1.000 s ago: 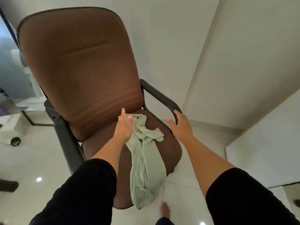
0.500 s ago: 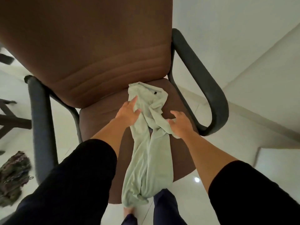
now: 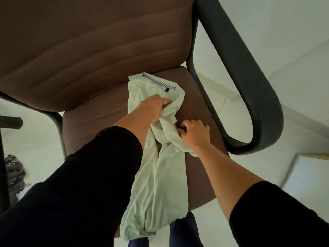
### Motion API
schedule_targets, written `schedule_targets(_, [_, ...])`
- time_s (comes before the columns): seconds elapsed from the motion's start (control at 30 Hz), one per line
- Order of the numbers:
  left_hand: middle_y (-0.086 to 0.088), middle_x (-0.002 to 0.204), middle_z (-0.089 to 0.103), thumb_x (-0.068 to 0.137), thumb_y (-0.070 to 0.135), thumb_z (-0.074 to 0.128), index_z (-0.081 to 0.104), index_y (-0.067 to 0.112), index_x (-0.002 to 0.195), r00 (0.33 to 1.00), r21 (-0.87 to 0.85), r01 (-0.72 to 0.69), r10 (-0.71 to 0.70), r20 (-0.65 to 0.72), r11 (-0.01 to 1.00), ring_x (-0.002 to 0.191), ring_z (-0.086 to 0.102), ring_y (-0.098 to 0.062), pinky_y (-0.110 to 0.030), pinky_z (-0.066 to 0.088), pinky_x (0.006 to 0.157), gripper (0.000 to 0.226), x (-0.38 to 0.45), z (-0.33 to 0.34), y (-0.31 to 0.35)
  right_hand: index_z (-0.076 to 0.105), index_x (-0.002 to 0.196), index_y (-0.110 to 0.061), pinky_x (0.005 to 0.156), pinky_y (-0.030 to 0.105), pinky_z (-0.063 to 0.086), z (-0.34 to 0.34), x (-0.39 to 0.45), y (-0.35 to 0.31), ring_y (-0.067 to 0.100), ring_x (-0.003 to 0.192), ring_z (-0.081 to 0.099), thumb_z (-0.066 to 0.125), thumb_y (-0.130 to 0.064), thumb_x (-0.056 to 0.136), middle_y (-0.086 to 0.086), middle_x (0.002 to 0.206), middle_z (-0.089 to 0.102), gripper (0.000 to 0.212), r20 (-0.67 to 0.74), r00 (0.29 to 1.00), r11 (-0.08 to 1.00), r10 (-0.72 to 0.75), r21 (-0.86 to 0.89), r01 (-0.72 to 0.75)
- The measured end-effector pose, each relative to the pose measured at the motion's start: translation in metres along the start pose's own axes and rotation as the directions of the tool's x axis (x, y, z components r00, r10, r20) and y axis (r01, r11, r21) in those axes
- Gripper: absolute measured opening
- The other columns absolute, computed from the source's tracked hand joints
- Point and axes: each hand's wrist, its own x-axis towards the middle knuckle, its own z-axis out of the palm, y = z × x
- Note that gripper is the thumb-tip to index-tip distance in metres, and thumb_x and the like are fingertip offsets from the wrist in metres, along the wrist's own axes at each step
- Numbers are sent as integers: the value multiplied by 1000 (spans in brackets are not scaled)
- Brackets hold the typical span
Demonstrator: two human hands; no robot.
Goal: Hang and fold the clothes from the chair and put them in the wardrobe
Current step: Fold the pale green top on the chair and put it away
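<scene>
While bunched on chair, shirt under both hands.

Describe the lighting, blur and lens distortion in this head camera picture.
Head view: dim, soft indoor light with a greenish cast, no hard shadows or glare; wide-angle bending curves the armrest and stretches the sleeves at the bottom; the pale green garment and both hands, left and right, are fairly sharp, the edges softer.

left hand gripping pale green garment | right hand gripping same | on brown chair seat
</scene>
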Motion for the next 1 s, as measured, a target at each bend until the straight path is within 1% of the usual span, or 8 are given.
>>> schedule_targets(0.27, [-9, 121, 54, 92, 24, 55, 63, 17, 115, 992, -207, 106, -119, -52, 973, 101, 57, -24, -30, 48, 81, 25, -20, -13, -7, 61, 100, -18, 97, 43, 31, -15, -17, 9, 23, 116, 41, 36, -46, 97, 3, 112, 55, 37, 91, 996, 997, -17, -76, 24])
schedule_targets(0.37, [-7, 114, 56, 91, 27, 58, 65, 16, 104, 988, -259, 62, -96, -120, 964, 91, 56, -20, -28, 43, 73, 18, -40, -27, -15, 53, 94, -17, 96, 44, 32, -35, -33, 5, 29, 105, 53, 31, -43, 99, 9, 101, 63, 34, -3, 999, 998, 44, 40, -44])
schedule_targets(0.5, [-8, 110, 54, 94, 29, 52, 59, 12, 97, 971, -270, -37, -30, -239, 962, 101, 54, -25, -31, 42, 82, 19, -83, -60, -20, 46, 85, -13, 71, 35, 37, -77, -62, -12, 29, 81, 51, 38, -39, 99, 9, 79, 58, 31, -151, 980, 947, 129, 313, -76])
schedule_targets(0.63, [-2, 124, 58, 94, 35, 51, 61, 12, 112, 939, -329, -163, 45, -340, 930, 112, 53, -20, -30, 39, 94, 30, -147, -100, -16, 56, 91, -12, 51, 22, 39, -127, -97, -38, 16, 64, 47, 57, -34, 91, -3, 67, 47, 22, -188, 951, 708, 246, 705, -44])
schedule_targets(0.7, [2, 103, 65, 94, 36, 51, 63, 15, 97, 922, -426, -233, 59, -382, 874, 93, 57, -16, -28, 42, 81, 25, -186, -122, -14, 55, 100, -18, 43, 19, 38, -154, -123, -55, 14, 60, 47, 62, -28, 88, 1, 73, 51, 17, -139, 949, 519, 281, 854, -29])
schedule_targets(0.8, [0, 69, 55, 94, 38, 50, 59, 10, 74, 898, -501, -335, 108, -428, 798, 64, 48, -14, -32, 40, 68, 36, -245, -149, -4, 57, 94, -22, 52, 26, 38, -190, -165, -81, 14, 63, 47, 66, -11, 85, 5, 76, 53, 17, -111, 963, 261, 245, 964, 45])
schedule_targets(0.9, [-3, 77, 58, 92, 51, 47, 60, 14, 71, 889, -605, -408, 148, -432, 684, 77, 54, -16, -42, 48, 90, 45, -310, -167, 13, 62, 69, -24, 55, 27, 31, -216, -213, -108, 13, 60, 37, 65, -4, 82, -1, 67, 49, 24, -205, 960, 208, 190, 964, 165])
schedule_targets(1.0, [-4, 89, 61, 93, 55, 39, 63, 11, 84, 913, -747, -403, 179, -365, 529, 90, 58, -19, -38, 46, 94, 51, -368, -184, 32, 66, 67, -20, 60, 27, 34, -236, -262, -133, 17, 66, 41, 60, 1, 83, 2, 71, 54, 27, -277, 949, 194, 152, 950, 246])
